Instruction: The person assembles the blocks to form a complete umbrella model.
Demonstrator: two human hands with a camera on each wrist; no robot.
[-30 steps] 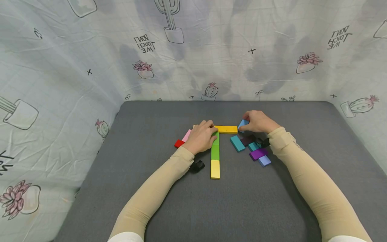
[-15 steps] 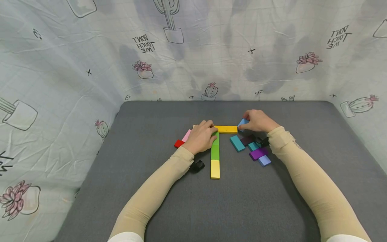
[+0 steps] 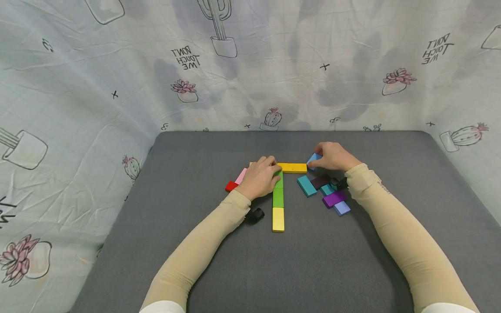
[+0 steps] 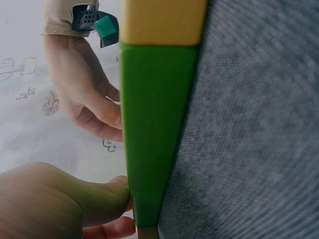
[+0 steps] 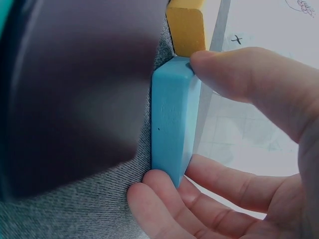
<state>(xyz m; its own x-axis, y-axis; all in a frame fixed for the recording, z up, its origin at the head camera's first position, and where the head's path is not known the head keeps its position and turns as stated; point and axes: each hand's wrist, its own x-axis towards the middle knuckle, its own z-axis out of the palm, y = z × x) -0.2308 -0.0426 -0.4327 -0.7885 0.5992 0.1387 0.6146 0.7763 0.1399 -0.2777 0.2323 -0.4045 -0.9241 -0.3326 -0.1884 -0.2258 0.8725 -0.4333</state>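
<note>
My left hand (image 3: 258, 176) lies over the upper left of a block layout, its thumb and fingers around the far end of a green block (image 4: 154, 99). That block heads a straight column with another green block (image 3: 278, 198) and a pale yellow block (image 3: 278, 219). From the column's top an orange-yellow block (image 3: 294, 168) runs right. My right hand (image 3: 332, 155) pinches a light blue block (image 5: 172, 114) between thumb and fingers, slanted on the table, its near end right at the orange-yellow block's end. The left palm hides part of the layout.
Beside the right wrist lie loose blocks: a teal block (image 3: 307, 186), a purple block (image 3: 334, 199), a periwinkle block (image 3: 342, 208) and others. A pink block (image 3: 241, 175) and a red block (image 3: 231, 186) stick out left of the left hand. A printed curtain (image 3: 250, 87) hangs behind the grey table (image 3: 219, 269).
</note>
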